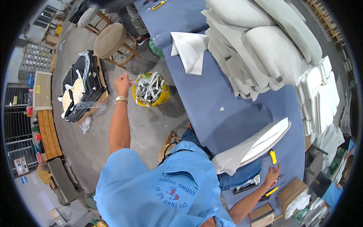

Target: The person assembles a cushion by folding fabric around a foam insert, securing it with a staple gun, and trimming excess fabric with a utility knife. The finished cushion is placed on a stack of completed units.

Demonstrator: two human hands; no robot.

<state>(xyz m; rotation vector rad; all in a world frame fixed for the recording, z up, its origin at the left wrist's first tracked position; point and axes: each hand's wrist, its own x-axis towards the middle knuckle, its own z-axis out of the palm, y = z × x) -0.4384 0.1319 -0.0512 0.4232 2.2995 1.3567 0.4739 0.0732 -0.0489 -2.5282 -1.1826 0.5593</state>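
My left hand (pixel 123 84) is stretched out over the floor, just left of a yellow bucket (pixel 165 97) heaped with fabric scraps (pixel 149 87). Its fingers are curled in; whatever they may hold does not show. At the table's near right my right hand (pixel 272 175) has its fingers spread, close to a yellow utility knife (pixel 273 156). A red-handled tool (pixel 276 182), partly covered, lies beneath that hand. Between me and the table's middle rests a light grey padded cover (pixel 252 145), folded over with its white side showing. Neither hand touches it.
Light grey padded pieces (pixel 261 45) are piled high on the blue table (pixel 242 113), beside a folded white cloth (pixel 191 51). More white pieces (pixel 319 94) are stacked beyond the right edge. A round stool (pixel 110 41) and a plastic-wrapped black stack (pixel 84 89) stand on the left floor.
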